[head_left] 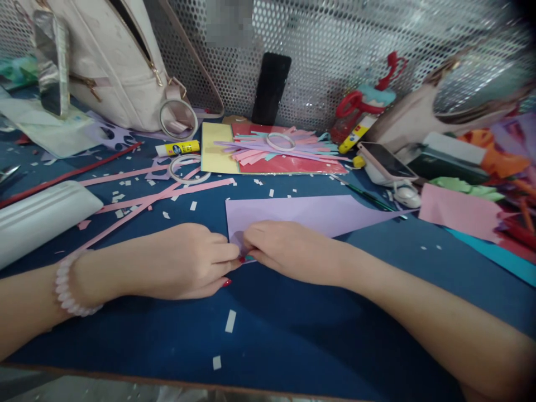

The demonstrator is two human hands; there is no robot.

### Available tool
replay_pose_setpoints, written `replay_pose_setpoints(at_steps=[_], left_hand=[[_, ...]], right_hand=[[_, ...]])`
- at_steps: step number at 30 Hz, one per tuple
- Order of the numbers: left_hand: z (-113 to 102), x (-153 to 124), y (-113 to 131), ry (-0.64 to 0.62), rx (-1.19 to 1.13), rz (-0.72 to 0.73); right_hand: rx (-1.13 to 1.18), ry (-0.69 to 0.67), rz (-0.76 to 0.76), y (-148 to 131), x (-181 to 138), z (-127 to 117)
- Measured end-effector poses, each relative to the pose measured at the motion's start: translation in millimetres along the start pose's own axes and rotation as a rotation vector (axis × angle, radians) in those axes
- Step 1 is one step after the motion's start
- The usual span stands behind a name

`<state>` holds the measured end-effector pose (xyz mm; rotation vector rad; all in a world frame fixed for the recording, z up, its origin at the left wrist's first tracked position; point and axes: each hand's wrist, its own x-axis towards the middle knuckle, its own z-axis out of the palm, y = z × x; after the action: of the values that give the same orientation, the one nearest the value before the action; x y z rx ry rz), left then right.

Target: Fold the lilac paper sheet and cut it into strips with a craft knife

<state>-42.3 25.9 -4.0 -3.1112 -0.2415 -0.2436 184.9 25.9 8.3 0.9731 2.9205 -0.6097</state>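
Observation:
A lilac paper sheet (310,213) lies on the blue table (293,335), tapering to a point at the right. My left hand (184,259) and my right hand (288,248) meet at its near left corner. Both hands pinch that corner, which is rolled or curled between the fingertips. A pale bead bracelet (65,285) sits on my left wrist.
Pink paper strips (159,195), a tape ring (188,167) and a glue stick (178,148) lie behind my left hand. A yellow and red sheet with cut strips (272,151), a black phone (271,86), a bag (117,61), a white case (37,220), and coloured papers (460,209) surround them.

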Motion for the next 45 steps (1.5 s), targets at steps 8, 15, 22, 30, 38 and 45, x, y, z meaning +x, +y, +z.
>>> replay_pose_setpoints(at_steps=[8,15,22,30,38,45], left_hand=[[-3.9,-6.7,-15.2,-0.105,-0.074,0.05],[-5.2,-9.0,-16.4,-0.087,-0.09,0.048],[-1.6,-15.4,-32.3,0.075,-0.265,-0.073],[2.1,-14.4,-26.4,-0.001,-0.209,0.034],[-3.0,-12.6,-17.3,-0.015,0.026,0.094],[-1.9,-8.8,-7.9,0.026,0.093,0.13]], right_hand=[[0.025,-0.245,0.088,-2.8,20.3,-24.0],[-0.209,-0.371,0.255,-13.2,28.7,-36.3],[-0.13,-0.317,0.317,-9.3,18.4,-29.7],[0.066,-0.194,0.346,1.2,12.5,-16.9],[0.155,-0.155,0.353,6.4,8.5,-11.5],[-0.035,-0.242,0.356,-6.0,20.4,-23.2]])
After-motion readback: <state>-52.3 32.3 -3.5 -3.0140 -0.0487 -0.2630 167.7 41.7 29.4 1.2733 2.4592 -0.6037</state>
